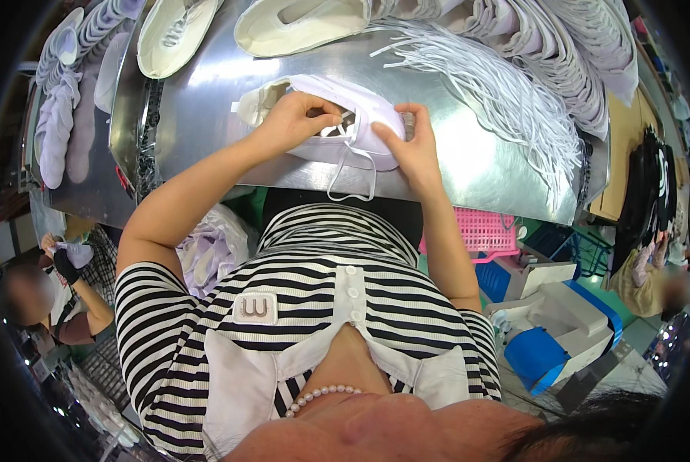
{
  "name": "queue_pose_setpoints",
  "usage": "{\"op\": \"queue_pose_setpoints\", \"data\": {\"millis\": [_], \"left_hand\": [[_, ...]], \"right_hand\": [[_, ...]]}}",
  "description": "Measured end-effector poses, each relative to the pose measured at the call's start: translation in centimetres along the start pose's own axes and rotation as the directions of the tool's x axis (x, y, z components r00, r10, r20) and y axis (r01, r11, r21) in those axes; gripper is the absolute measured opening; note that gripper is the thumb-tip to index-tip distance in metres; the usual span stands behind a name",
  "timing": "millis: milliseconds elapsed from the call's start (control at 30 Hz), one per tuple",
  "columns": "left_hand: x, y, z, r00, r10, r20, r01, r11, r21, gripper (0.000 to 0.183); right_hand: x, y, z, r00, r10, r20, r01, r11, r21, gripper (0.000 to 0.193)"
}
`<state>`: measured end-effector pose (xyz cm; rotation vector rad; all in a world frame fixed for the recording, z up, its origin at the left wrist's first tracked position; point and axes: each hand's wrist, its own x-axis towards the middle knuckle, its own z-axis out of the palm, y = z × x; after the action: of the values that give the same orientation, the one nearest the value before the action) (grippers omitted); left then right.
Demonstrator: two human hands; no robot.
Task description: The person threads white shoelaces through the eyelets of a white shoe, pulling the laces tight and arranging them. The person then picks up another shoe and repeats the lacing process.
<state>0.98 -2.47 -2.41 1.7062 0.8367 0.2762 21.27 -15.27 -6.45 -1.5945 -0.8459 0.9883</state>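
A white, faintly lilac shoe upper (pixel 366 98) lies on its side on the metal table (pixel 214 146) in front of me. My right hand (pixel 410 142) grips its rounded end, thumb on the near face and fingers behind. At the upper's opening, my left hand (pixel 299 122) has thumb and forefinger pinched together on a white shoelace (pixel 370 165). The lace runs through the middle of the upper, and a loop of it hangs down over the table's near edge. Part of the lace inside the opening is hidden by my fingers.
A pile of loose white laces (pixel 487 96) spreads on the right of the table. Finished-looking white shoe uppers (pixel 303 38) and a laced one (pixel 168 65) lie at the far side. Stacked uppers (pixel 549 58) stand far right. A pink basket (pixel 484 229) sits below; a co-worker (pixel 91 308) is at left.
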Motion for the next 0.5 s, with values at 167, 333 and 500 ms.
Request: {"op": "queue_pose_setpoints", "data": {"millis": [167,333,500], "left_hand": [[-1.3,0.3,-1.5,0.932,0.323,-0.164,-0.206,0.845,0.493,0.013],[-5.5,0.6,-10.5,0.707,0.584,-0.398,-0.073,0.62,0.781,0.009],[-13.2,-5.5,-23.3,0.576,0.359,-0.734,0.554,0.489,0.674,0.017]], "right_hand": [[0.1,0.1,-1.0,0.998,-0.053,0.04,0.051,0.998,0.029,0.052],[0.1,-0.5,-2.9,0.999,-0.039,-0.005,0.04,0.987,0.158,0.047],[0.4,0.1,-5.4,0.999,0.025,0.023,-0.03,0.976,0.214,0.042]]}}
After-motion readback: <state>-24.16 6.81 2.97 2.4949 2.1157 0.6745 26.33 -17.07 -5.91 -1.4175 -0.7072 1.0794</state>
